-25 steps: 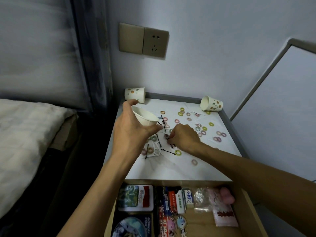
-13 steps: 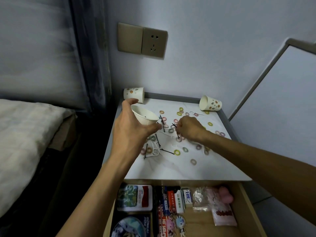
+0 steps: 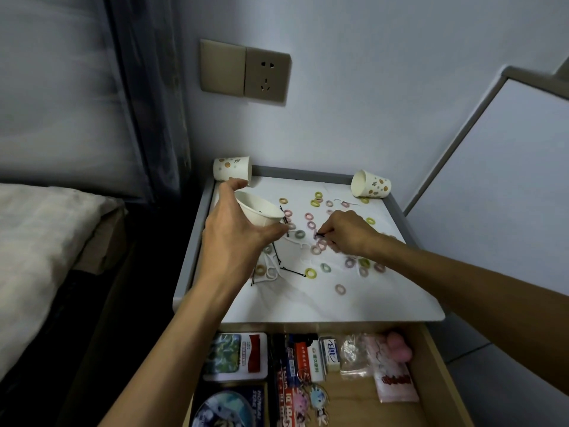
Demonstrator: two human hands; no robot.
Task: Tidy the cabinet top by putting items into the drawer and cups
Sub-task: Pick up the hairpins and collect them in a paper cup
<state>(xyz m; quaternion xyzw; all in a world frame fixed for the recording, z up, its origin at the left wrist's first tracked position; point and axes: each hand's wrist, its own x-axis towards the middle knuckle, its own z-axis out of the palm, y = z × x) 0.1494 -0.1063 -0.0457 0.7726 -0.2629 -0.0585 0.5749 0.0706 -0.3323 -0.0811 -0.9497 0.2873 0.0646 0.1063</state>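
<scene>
Hairpin (image 3: 321,233) mid-frame, pinched in right hand (image 3: 351,234) grip, low among scattered hair rings (image 3: 310,273) on white desk (image 3: 354,303). Paper cup (image 3: 260,211) just left of it, tilted toward the pin, left hand (image 3: 237,238) grip wrapped round its wall. Suggest: lift pin clear of rings, bring cup rim under it, release only over the mouth. Spare pins (image 3: 292,271) below the cup. Spotted cups (image 3: 371,188) at desk's back corners. Open drawer (image 3: 431,365) along bottom edge, bed (image 3: 40,241) far left, wall socket (image 3: 267,77) upper centre.
</scene>
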